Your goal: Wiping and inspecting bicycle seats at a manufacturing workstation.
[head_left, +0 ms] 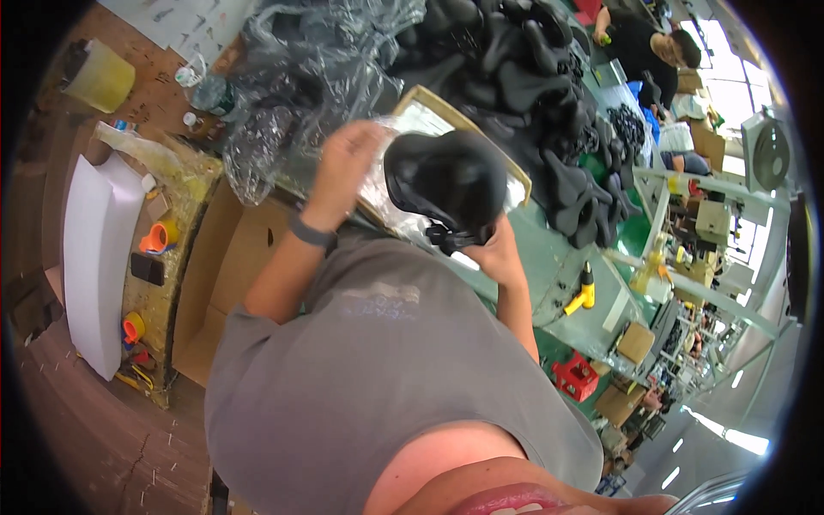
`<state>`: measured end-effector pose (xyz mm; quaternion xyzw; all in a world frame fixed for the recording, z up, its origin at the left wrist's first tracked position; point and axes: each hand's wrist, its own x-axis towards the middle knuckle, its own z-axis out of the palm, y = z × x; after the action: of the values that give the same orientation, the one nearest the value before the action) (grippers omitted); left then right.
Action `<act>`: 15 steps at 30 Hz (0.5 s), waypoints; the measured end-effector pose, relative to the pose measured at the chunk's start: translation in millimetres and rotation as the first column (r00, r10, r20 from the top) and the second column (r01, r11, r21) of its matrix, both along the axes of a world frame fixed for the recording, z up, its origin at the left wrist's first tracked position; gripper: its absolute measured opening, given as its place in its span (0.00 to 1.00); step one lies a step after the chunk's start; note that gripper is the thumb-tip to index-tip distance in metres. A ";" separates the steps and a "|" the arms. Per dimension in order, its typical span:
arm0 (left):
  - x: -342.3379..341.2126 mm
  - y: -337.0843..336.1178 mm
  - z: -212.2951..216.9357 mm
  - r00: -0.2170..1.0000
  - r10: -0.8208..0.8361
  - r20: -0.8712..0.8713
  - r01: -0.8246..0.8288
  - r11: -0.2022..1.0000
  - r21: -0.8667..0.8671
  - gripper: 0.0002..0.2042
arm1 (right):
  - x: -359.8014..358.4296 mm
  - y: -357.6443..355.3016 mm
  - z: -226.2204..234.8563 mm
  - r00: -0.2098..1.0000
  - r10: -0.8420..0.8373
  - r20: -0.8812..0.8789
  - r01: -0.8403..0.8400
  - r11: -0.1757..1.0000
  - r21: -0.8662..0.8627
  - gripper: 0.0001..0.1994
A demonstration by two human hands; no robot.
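Observation:
A black bicycle saddle (446, 176) is in my right hand (495, 253), whose fingers are closed at its lower right edge. Black clamp parts (451, 239) show under the saddle beside that hand. My left hand (354, 153) is raised just left of the saddle, apart from it; motion smears its fingers, so their grip is unclear. Beneath the saddle lies a shallow cardboard box (520, 182) with shiny clear wrapping inside. Beyond my left hand, crumpled clear plastic bags (300, 77) are heaped on the table.
Many black saddles (549, 86) are piled across the green table (549, 287). A yellow power screwdriver (584, 292) lies at right. An open carton (227, 279) and a stand with tape dispensers (160, 236) are at left. A co-worker (644, 51) is at far right.

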<state>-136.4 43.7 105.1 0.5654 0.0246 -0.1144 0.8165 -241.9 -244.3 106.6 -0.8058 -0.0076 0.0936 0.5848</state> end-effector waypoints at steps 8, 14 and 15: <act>-4.2 -29.1 -18.8 0.458 -0.843 0.282 0.882 0.470 -0.029 0.15 | 23.9 -12.4 -28.7 0.682 -0.308 -0.663 0.691 0.567 0.448 0.39; 67.8 -77.8 -19.4 0.758 -0.652 0.015 0.644 0.752 0.142 0.49 | 59.8 -6.9 13.7 0.984 -0.063 0.164 0.052 0.996 0.069 0.41; 88.7 -83.5 4.7 0.798 -0.601 -0.049 0.587 0.755 0.293 0.46 | 71.6 -12.3 34.3 0.959 0.144 0.243 -0.108 0.982 -0.154 0.43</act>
<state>-47.7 -39.8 109.9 0.6610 -0.1592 -0.3488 0.6451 -170.3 -256.6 140.9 -0.8477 -0.1271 0.0275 0.5143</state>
